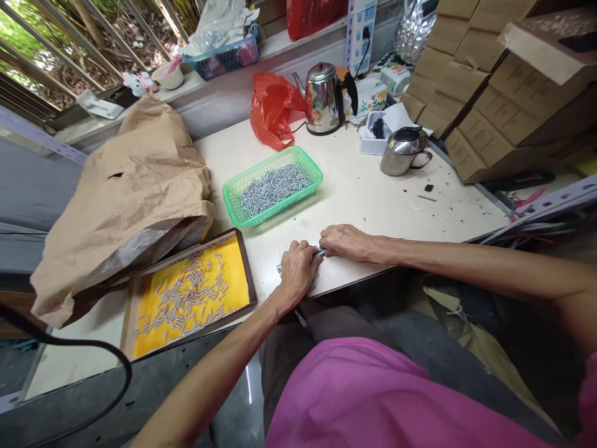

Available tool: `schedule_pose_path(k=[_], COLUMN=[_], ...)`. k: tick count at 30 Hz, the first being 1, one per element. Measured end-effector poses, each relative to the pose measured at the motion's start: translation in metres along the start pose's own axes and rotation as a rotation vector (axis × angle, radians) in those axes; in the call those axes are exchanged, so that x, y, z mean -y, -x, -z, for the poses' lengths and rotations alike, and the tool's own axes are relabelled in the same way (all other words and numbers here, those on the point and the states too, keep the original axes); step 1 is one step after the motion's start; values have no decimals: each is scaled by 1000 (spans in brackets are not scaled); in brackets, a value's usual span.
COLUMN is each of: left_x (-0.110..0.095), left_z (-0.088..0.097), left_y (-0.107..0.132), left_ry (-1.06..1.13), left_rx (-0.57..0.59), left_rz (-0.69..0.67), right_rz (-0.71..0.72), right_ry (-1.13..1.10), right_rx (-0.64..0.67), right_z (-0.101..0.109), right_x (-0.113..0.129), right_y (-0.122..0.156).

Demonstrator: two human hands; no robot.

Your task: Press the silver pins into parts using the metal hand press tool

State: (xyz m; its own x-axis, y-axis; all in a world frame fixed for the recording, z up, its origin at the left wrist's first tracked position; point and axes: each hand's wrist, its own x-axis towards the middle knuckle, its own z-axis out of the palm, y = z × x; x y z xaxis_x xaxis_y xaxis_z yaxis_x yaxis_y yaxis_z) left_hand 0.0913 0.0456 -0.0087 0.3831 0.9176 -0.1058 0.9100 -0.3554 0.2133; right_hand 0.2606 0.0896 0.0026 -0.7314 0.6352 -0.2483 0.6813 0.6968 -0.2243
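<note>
Both my hands rest together on the white table (pixel 364 186) near its front edge. My left hand (pixel 297 269) is curled shut over a small metal piece (pixel 319 253) that barely shows between the hands. My right hand (pixel 344 241) lies fingers-down against the same piece, fingers pressed together. Just beyond them stands a green plastic basket (pixel 237 186) full of several small metal pins (pixel 275 186). To the left, a yellow-lined wooden tray (pixel 233 280) holds several scattered pins (pixel 186 298).
A crumpled brown paper sack (pixel 135 186) lies left of the basket. At the back stand a red plastic bag (pixel 273 109), an electric kettle (pixel 323 98), a small steel pot (pixel 403 151) and a white tray (pixel 368 146). Cardboard boxes (pixel 485 81) are stacked at right.
</note>
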Motion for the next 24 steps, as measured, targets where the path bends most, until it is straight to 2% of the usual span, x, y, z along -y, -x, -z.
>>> schedule_pose_path(k=[4, 8, 12, 16, 20, 22, 24], left_x=[-3, -15, -33, -42, -41, -39, -39], left_z=[-2, -19, -41, -48, -43, -43, -45], left_y=[6, 25, 42, 47, 45, 45, 46], left_ry=[-22, -14, 74, 160, 204, 222, 240], left_rx=[-38, -167, -214, -203, -210, -210, -192], left_rz=[-6, -69, -190, -210, -197, -213, -215], right_rz=[36, 153, 84, 20, -40, 90, 319], right_ry=[14, -55, -87, -7, 85, 119, 127], right_rx=[-63, -55, -186, -244, -301, -295, -259], right_z=[4, 7, 2, 4, 13, 15, 13], right_x=[-9, -29, -37, -35, -21, -1, 26], right_y=[1, -4, -17, -33, -44, -47, -49])
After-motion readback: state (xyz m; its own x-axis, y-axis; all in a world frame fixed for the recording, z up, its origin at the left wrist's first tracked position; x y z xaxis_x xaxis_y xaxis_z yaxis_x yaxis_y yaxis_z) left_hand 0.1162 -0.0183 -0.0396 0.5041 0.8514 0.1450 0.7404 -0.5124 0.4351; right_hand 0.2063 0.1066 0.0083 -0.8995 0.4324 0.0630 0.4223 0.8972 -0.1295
